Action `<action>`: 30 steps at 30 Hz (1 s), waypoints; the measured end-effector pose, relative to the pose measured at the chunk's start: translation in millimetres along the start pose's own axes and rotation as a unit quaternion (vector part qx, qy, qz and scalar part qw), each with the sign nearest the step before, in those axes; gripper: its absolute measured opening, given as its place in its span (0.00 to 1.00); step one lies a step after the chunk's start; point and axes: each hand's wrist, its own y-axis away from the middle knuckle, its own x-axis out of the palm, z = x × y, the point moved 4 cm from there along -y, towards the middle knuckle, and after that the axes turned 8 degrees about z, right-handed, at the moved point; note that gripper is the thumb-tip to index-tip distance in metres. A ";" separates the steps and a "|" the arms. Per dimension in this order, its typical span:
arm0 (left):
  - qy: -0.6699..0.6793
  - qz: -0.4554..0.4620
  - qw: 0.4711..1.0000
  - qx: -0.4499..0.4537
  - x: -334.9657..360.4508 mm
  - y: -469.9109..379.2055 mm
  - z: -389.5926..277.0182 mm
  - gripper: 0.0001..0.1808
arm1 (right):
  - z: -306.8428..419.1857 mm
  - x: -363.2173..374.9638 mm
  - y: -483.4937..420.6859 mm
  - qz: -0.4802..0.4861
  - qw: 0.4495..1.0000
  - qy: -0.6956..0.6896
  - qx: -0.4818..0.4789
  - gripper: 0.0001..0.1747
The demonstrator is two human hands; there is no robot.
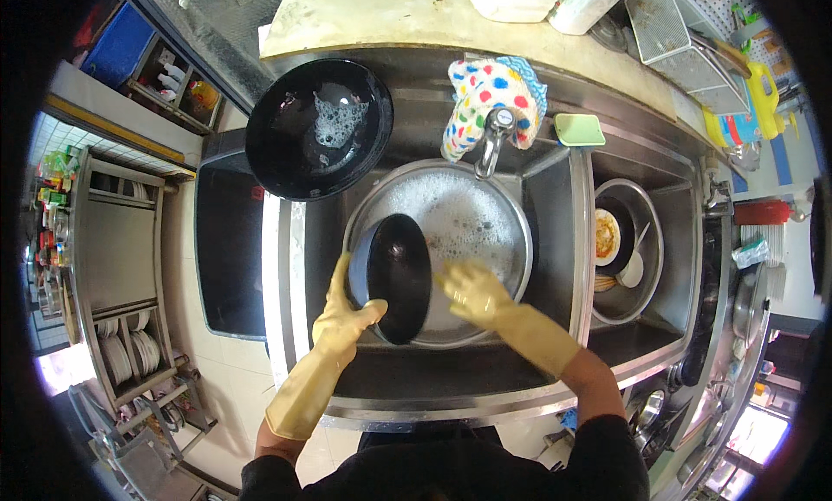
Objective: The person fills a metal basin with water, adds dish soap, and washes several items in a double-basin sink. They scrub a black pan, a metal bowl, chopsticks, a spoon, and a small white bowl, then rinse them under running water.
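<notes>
My left hand (348, 312), in a yellow rubber glove, grips the rim of a dark bowl (400, 280), which is tilted on its side over a large round metal basin (528, 241). Soapy water with white foam (468, 208) fills the basin. Over the basin's right part is my right hand (474, 293), gloved too and slightly blurred; a bit of something yellowish-green may be at its fingers, but I cannot tell what. A wide black bowl (292, 143) with suds in it rests at the sink's upper left corner. Behind the basin stands a chrome faucet (497, 137) with a polka-dot cloth (494, 88) around it.
A green soap dish (580, 130) sits on the divider beside the faucet. In the right sink, a metal basin (655, 241) holds a stained white plate (606, 236), a dark bowl and a white spoon. A black bin (227, 254) is left of the sink. White containers (513, 0) stand on the back ledge.
</notes>
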 end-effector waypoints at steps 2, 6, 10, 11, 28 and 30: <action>-0.149 -0.049 0.987 -0.030 -1.2 -1.9 -13.3 0.57 | -20.3 1.3 -16.1 -0.086 0.970 0.206 0.094 0.41; -0.275 -0.095 0.957 0.004 7.0 -13.4 -30.7 0.57 | -28.2 27.8 -82.6 0.062 0.965 0.234 0.104 0.51; -0.296 -0.106 0.949 -0.002 16.0 -33.6 -21.2 0.57 | -68.6 67.1 -106.5 0.137 0.967 -0.083 0.198 0.36; -0.301 -0.112 0.947 -0.009 17.3 -39.2 -15.7 0.57 | -78.9 78.0 -106.8 0.120 0.940 -0.179 0.265 0.32; 0.303 0.040 0.939 -0.159 58.9 -88.9 114.5 0.51 | -41.8 132.3 -93.7 -0.126 0.730 -0.476 0.474 0.26; 0.302 0.068 0.928 -0.206 51.3 -97.5 121.1 0.47 | -48.8 134.7 -116.8 -0.148 0.710 -0.510 0.463 0.24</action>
